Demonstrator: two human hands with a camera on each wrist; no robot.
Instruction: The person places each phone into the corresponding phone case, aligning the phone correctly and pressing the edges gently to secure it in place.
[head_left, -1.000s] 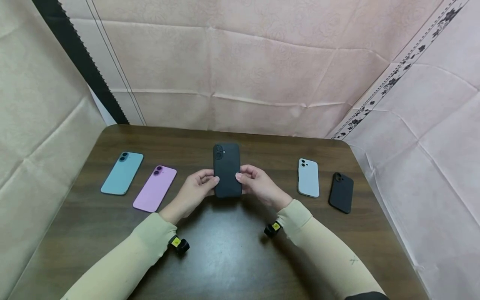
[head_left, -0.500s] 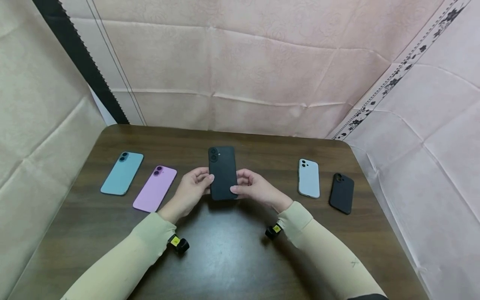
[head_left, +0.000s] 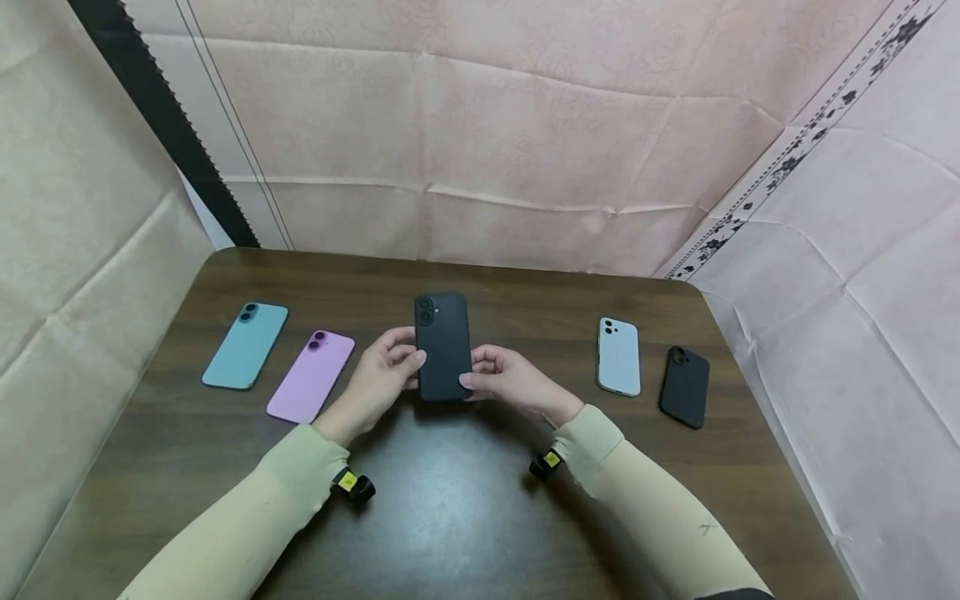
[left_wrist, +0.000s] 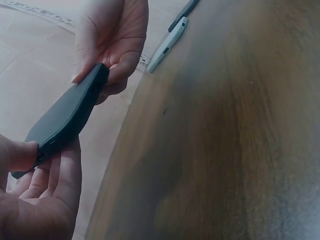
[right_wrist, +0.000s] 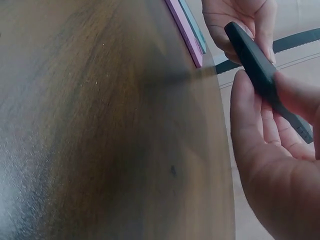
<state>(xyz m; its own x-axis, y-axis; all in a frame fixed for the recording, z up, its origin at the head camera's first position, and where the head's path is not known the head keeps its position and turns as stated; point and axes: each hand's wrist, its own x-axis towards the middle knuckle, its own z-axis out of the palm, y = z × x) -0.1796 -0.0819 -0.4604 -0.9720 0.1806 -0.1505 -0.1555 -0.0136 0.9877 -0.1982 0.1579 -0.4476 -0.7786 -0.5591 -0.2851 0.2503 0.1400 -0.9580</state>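
Note:
Both hands hold a black smartphone (head_left: 444, 346) up over the table's middle, its camera side facing the head view. The left hand (head_left: 381, 375) pinches the phone's left edge, thumb on the back and fingers behind. At the lower right edge the right hand (head_left: 517, 383) pinches it the same way. In the left wrist view the black phone (left_wrist: 67, 112) slants between the two hands, and its thin side shows cut-outs and buttons. The right wrist view has the phone (right_wrist: 257, 70) nearly edge-on. Its front side is hidden from the head view.
On the left of the brown wooden table (head_left: 420, 517) lie a light blue phone (head_left: 244, 346) and a purple phone (head_left: 311, 377). A pale blue phone (head_left: 618, 357) and a smaller black phone (head_left: 684, 387) lie on the right. Cloth (head_left: 525, 142) hangs behind the table.
The black phone has moved slightly left and down in the head view, both hands still holding it. The right thumb has slid lower along its edge. The other phones stay put.

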